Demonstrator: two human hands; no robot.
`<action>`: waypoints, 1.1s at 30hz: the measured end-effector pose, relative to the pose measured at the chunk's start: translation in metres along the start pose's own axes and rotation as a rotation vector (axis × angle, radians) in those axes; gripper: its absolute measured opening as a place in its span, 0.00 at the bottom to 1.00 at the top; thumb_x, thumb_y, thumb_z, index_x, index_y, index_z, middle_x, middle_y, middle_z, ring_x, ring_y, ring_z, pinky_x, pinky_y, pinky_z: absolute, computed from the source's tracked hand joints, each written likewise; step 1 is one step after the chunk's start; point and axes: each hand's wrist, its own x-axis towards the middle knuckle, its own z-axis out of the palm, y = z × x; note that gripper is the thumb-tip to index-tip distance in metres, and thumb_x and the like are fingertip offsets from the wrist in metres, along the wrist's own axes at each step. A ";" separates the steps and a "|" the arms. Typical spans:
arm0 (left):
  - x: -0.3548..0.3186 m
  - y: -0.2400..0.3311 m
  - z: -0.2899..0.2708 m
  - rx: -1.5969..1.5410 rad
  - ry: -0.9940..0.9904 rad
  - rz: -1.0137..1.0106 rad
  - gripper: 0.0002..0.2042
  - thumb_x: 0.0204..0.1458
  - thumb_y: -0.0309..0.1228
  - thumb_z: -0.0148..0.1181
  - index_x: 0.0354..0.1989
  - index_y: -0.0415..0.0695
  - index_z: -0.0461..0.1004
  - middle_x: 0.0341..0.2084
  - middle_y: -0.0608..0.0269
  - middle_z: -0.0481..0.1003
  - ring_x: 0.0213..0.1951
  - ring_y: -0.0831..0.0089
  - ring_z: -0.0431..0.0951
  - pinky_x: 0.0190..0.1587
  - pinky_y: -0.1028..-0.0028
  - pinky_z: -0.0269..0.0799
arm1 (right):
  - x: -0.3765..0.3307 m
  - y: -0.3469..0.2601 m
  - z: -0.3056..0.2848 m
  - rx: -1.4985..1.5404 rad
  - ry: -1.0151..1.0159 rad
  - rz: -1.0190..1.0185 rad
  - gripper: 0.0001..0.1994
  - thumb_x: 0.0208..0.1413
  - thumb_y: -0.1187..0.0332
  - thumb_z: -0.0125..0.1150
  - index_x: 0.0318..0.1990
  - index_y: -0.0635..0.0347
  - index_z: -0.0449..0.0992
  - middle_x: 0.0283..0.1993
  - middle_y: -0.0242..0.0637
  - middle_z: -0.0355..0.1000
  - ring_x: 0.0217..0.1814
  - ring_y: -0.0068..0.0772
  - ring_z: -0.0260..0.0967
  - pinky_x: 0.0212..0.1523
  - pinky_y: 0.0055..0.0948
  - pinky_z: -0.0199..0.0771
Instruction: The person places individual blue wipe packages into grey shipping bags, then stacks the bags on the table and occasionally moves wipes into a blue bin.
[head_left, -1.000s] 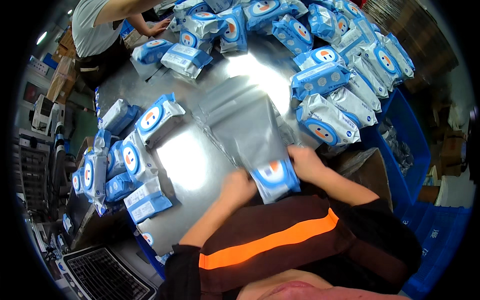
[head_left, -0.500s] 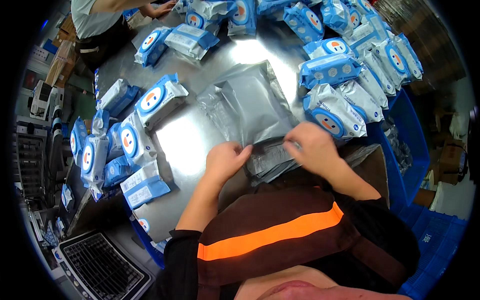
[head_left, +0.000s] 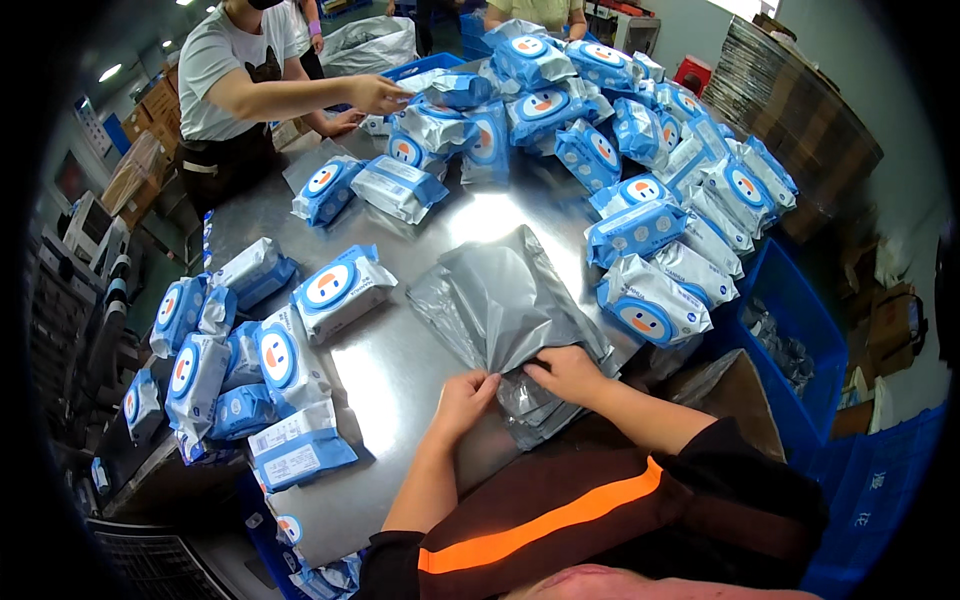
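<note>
Shiny steel tabletop (head_left: 400, 360) fills the middle of a packing room, with blue-and-white wipe packs heaped along its far and right sides (head_left: 640, 230) and a smaller cluster at the left edge (head_left: 260, 370). Both hands work at the near edge on a stack of grey plastic mailer bags (head_left: 500, 300) lying flat in front of the person. The left hand (head_left: 462, 392) pinches the near lip of the top bag between thumb and fingers, and the right hand (head_left: 568, 372) is clenched on the same lip just beside it, so the 2 hands nearly touch. Across the tabletop, another person's hand (head_left: 378, 95) reaches over the far packs. A blue crate (head_left: 790, 330) stands at the right. The film looks slick and thin: several layers could lift together, or the lip could slip free, since the grip is only at the edge.
</note>
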 end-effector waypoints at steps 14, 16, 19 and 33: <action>-0.005 -0.023 -0.008 -0.300 -0.024 0.004 0.18 0.64 0.37 0.53 0.23 0.40 0.74 0.19 0.64 0.76 0.22 0.78 0.75 0.27 0.75 0.70 | -0.051 -0.011 -0.034 0.402 -0.007 -0.180 0.04 0.51 0.68 0.72 0.32 0.57 0.84 0.35 0.34 0.78 0.39 0.31 0.75 0.42 0.29 0.75; -0.006 -0.024 -0.006 -0.276 -0.011 0.032 0.17 0.64 0.37 0.53 0.23 0.41 0.74 0.19 0.65 0.75 0.22 0.78 0.74 0.27 0.75 0.69 | -0.103 0.047 -0.081 0.491 -0.031 0.173 0.07 0.53 0.70 0.71 0.36 0.64 0.84 0.33 0.33 0.80 0.34 0.22 0.74 0.38 0.25 0.74; 0.001 -0.028 -0.001 -0.361 -0.029 0.027 0.17 0.64 0.37 0.53 0.24 0.42 0.74 0.19 0.67 0.74 0.23 0.78 0.73 0.28 0.75 0.69 | -0.230 0.142 -0.136 0.716 0.109 0.799 0.10 0.52 0.67 0.72 0.39 0.61 0.84 0.31 0.34 0.78 0.32 0.24 0.74 0.36 0.26 0.76; -0.015 0.030 -0.011 0.975 0.227 0.948 0.27 0.47 0.18 0.56 0.60 0.39 0.71 0.60 0.54 0.71 0.56 0.59 0.76 0.60 0.59 0.71 | -0.017 0.044 -0.113 -0.583 0.242 -0.883 0.17 0.51 0.78 0.59 0.50 0.58 0.79 0.55 0.40 0.74 0.58 0.43 0.73 0.58 0.35 0.77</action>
